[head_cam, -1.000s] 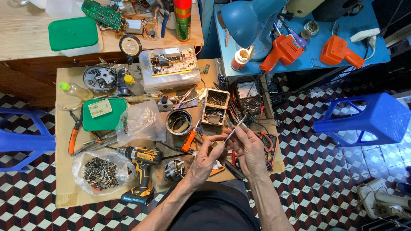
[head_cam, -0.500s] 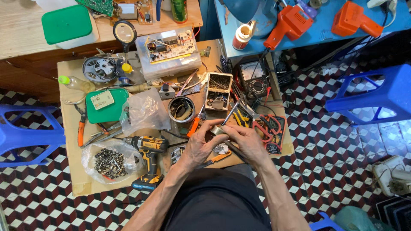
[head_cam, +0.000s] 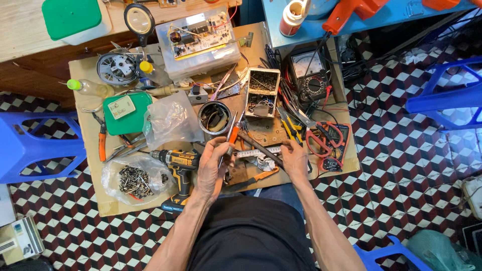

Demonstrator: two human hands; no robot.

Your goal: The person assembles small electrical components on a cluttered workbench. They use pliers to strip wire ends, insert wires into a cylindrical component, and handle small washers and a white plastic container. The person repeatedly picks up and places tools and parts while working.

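Down over the cluttered cardboard-covered low table we see both bare hands at work near its front edge. Our left hand is raised a little, its fingers curled and pinching a slim screwdriver with an orange handle, which stands tilted with its metal shaft pointing up toward the round dark metal tin. Our right hand lies lower, fingers pressed together and closed around one end of a dark, rust-brown metal rod that runs diagonally up-left toward the screwdriver; whether the two tools touch we cannot tell. Between the hands lies a pale ruler strip and some small parts too blurred to make out.

Just left of the left hand rests a yellow and black cordless drill, and beyond it a clear plastic bag of screws. Behind the hands stands a small open cardboard box of bits. To the right of the right hand lie red-handled scissors, with a black analogue multimeter farther back.
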